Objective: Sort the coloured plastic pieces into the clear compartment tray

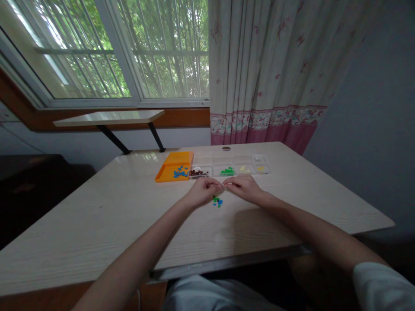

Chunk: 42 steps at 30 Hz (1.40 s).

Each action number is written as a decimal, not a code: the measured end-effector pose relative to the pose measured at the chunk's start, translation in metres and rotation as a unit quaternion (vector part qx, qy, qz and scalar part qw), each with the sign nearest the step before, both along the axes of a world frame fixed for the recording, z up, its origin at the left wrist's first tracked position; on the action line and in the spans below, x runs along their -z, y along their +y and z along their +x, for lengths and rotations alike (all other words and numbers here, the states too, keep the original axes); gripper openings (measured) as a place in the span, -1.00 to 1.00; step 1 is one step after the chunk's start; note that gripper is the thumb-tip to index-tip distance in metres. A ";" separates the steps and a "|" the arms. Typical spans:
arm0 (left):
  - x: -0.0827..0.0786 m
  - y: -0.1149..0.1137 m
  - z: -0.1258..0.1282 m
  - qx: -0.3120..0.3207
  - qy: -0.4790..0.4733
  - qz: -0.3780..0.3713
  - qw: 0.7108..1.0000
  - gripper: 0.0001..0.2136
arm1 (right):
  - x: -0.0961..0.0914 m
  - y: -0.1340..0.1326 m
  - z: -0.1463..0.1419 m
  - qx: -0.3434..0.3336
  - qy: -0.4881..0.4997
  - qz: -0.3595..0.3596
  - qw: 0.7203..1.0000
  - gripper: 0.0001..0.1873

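Note:
My left hand (205,191) and my right hand (243,187) meet fingertip to fingertip above the table, both closed in a pinch. Whatever lies between the fingertips is too small to make out. Just below them a small cluster of green, blue and dark pieces (217,201) lies on the tabletop. Beyond my hands, an orange tray (161,173) holds loose blue pieces (180,172). To its right, a clear compartment box (266,169) holds dark brown pieces (198,173), green pieces (227,171), pale yellow pieces (244,169) and a few yellow pieces (260,168), each in its own compartment.
The pale wooden table (129,224) reaches out to both sides. A raised shelf (113,116) on black supports stands at its back left. A dark round object (226,148) lies near the back edge, before the curtain (259,77).

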<state>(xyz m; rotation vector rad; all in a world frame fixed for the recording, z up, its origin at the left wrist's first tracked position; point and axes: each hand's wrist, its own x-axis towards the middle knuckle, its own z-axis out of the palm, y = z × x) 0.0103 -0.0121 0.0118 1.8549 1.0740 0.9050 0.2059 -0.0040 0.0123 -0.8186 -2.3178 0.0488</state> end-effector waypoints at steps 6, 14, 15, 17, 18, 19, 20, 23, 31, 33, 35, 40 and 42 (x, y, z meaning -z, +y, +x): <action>0.001 -0.001 0.003 0.006 -0.078 -0.055 0.995 -0.73 | 0.004 0.002 -0.001 -0.016 0.006 0.027 0.999 -0.71; 0.000 -0.001 0.004 -0.009 -0.069 -0.044 0.997 -0.73 | 0.003 -0.001 -0.002 0.010 -0.004 0.043 0.999 -0.72; 0.000 -0.001 0.004 -0.008 -0.064 -0.040 0.997 -0.73 | 0.003 -0.001 -0.002 0.015 -0.003 0.046 0.999 -0.71; 0.000 -0.001 0.004 -0.010 -0.055 -0.032 0.998 -0.74 | 0.005 0.000 -0.002 0.021 -0.001 0.053 0.998 -0.71; 0.000 0.000 0.004 -0.014 -0.049 -0.029 0.998 -0.75 | 0.005 0.000 -0.002 0.023 0.000 0.056 0.998 -0.70; 0.001 0.000 0.003 -0.017 -0.043 -0.027 0.999 -0.75 | 0.006 0.001 -0.002 0.024 0.001 0.057 0.998 -0.70; 0.001 0.000 0.003 -0.020 -0.037 -0.024 0.999 -0.75 | 0.007 0.001 -0.003 0.025 -0.001 0.055 0.998 -0.70; 0.002 0.002 0.002 -0.016 -0.025 -0.012 0.999 -0.75 | 0.007 0.001 -0.003 0.026 -0.009 0.046 0.999 -0.69; 0.000 0.002 -0.002 -0.024 -0.022 0.005 0.999 -0.73 | 0.000 -0.001 -0.001 0.050 0.015 0.031 0.998 -0.71; 0.002 0.004 -0.004 -0.024 0.002 0.010 1.000 -0.76 | 0.000 0.000 -0.002 0.055 0.005 0.012 0.998 -0.74; 0.005 0.007 -0.007 -0.042 0.039 0.035 0.998 -0.79 | 0.002 0.000 -0.002 0.055 -0.010 -0.010 0.998 -0.77; 0.007 0.012 -0.018 -0.116 0.132 0.095 0.980 -0.80 | 0.008 -0.006 -0.001 -0.013 -0.038 -0.019 0.999 -0.71; 0.006 0.012 -0.020 -0.127 0.146 0.104 0.975 -0.81 | 0.012 -0.011 -0.001 -0.089 -0.094 0.013 0.992 -0.68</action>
